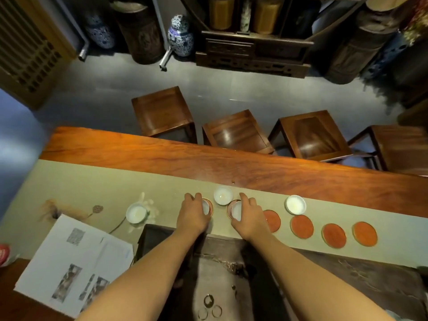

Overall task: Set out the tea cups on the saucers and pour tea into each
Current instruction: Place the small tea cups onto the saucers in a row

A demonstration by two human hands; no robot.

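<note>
Table (231, 163): long reddish wood, pale runner (92, 188) along it.
Left hand (193, 215): fingers curled around a cup (206, 207) on a saucer (210, 206).
Right hand (249, 215): fingers gripped another cup (236, 210).
Bare saucers (301, 226): rightward row.
Room: stools (238, 133), grey floor (104, 89).

Head view, steeply downward (close)

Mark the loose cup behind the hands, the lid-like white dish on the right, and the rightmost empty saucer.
loose cup (223, 195), head view, on its pale inner bowl.
white dish (295, 204), head view, on the centre of its top face.
rightmost saucer (364, 234), head view, on the middle of its orange disc.
</note>
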